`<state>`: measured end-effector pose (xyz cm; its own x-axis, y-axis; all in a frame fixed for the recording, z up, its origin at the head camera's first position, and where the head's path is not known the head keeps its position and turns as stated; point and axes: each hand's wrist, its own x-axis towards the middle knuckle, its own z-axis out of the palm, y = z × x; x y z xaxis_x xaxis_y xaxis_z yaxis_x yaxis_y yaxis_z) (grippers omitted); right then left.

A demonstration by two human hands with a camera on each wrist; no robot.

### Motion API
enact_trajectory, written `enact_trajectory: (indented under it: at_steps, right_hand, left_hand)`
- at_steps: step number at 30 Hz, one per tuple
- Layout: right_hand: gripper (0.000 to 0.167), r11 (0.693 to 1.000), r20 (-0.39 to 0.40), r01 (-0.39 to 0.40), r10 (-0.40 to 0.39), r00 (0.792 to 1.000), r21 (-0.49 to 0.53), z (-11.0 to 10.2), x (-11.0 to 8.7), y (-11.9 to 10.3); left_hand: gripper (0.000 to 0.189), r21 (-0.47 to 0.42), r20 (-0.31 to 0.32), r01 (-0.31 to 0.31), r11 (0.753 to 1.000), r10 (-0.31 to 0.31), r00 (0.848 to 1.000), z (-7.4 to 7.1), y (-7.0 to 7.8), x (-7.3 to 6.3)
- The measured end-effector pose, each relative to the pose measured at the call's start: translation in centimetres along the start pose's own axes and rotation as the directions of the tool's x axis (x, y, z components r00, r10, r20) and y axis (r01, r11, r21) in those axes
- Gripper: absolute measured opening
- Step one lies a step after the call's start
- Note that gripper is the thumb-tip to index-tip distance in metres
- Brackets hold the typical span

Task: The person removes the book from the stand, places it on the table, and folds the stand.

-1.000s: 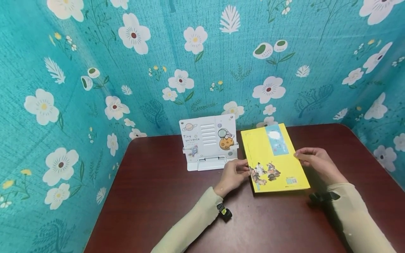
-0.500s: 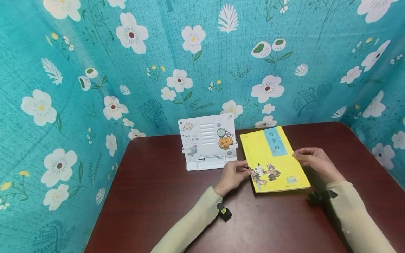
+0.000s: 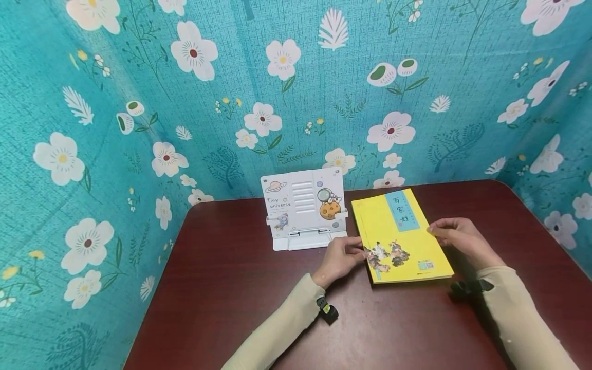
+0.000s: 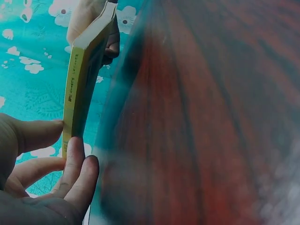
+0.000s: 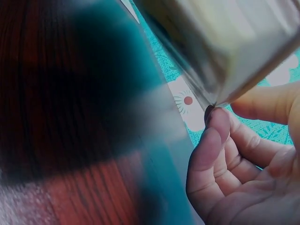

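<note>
Both hands hold a yellow book (image 3: 407,246), its front cover facing up with a blue title strip and small painted figures. My left hand (image 3: 339,261) pinches the spine side, thumb on one face and fingers beneath, as the left wrist view shows along the spine (image 4: 74,86). On the opposite side, my right hand (image 3: 464,241) grips the page edge between thumb and curled fingers. Seen from the right wrist, the pages (image 5: 253,56) rise above the fingertips. The book is raised off the table, a gap showing below it in the left wrist view.
A white book stand (image 3: 302,218) with space drawings stands upright just left of the book, near the back of the dark red-brown table (image 3: 222,288). Behind the table hangs a teal flowered curtain (image 3: 314,92). Both wrists carry black straps.
The book's far edge has tipped down and a little toward me, and glare has left the title strip, so its characters show. Both hands keep their hold.
</note>
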<state>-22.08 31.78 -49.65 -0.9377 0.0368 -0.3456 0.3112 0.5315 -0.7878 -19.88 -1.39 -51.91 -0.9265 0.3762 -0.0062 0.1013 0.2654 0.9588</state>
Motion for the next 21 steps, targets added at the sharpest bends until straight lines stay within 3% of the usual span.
enact_trajectory:
  at_steps: [11,21]
  right_hand:
    - [0.056,0.999,0.032,0.025,-0.023,0.999,-0.041,0.04,0.18,0.45]
    - [0.057,0.998,0.037,0.033,-0.031,0.999,-0.052,0.26,0.33,0.45]
  left_hand:
    - [0.041,0.002,0.039,0.053,0.999,-0.053,0.998,-0.19,0.16,0.04]
    - [0.034,0.05,0.038,0.048,0.998,-0.05,0.998,-0.29,0.14,0.32]
